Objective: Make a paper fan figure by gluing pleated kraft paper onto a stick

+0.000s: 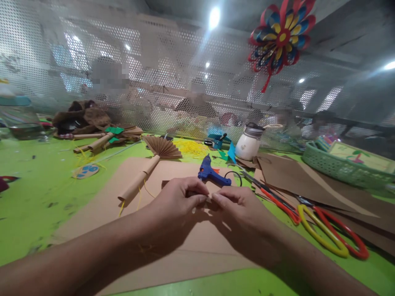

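Observation:
My left hand [179,199] and my right hand [237,205] meet over a sheet of brown kraft paper [173,246] on the green table [40,197]. Both pinch a small pleated piece of brown paper [166,183], fingers pressed together; most of it is hidden under them. A blue glue gun [211,172] lies just beyond my fingers. A rolled brown paper stick topped by a pleated paper fan [162,148] lies to the left of my hands.
Scissors with red and yellow handles [327,230] lie at the right on more brown sheets [296,176]. A green basket [342,168] and a white jar [248,144] stand further back. A perforated screen [154,74] rises behind the table, with a paper flower [280,37] hung on it.

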{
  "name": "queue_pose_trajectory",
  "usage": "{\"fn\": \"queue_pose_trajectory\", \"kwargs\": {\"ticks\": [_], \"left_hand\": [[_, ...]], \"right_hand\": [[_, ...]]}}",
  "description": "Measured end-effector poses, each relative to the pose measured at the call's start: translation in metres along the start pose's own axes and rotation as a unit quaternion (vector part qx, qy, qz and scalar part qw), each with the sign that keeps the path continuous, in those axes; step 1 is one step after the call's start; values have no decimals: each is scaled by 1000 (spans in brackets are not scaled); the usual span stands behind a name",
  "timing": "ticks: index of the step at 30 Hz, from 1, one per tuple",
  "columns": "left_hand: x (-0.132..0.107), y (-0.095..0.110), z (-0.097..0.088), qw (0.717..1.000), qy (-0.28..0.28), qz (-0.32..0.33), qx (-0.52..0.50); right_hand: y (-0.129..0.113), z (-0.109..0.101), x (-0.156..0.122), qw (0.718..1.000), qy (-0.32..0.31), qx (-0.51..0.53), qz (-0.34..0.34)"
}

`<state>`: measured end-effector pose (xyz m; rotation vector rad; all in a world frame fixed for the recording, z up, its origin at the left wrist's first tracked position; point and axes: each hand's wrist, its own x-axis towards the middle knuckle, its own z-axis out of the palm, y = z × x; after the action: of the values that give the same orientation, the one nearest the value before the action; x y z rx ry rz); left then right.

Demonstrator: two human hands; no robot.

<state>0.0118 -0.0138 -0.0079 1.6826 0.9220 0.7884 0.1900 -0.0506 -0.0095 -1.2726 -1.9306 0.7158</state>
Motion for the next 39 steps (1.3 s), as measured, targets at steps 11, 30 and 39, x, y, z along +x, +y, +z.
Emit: {"fn": "queue_pose_trajectory", "kwargs": {"ticks": [11,30,39], "left_hand": [[-6,4,-8,954,34,172,243],[-16,1,-8,918,-2,227,325],[-16,10,-10,917,-19,173,359]], "right_hand": [[-6,-8,-2,995,42,-63,-66],[-1,-16,-2,960,19,-162,-226],[-6,-17,-5,974,28,-134,-178]]}}
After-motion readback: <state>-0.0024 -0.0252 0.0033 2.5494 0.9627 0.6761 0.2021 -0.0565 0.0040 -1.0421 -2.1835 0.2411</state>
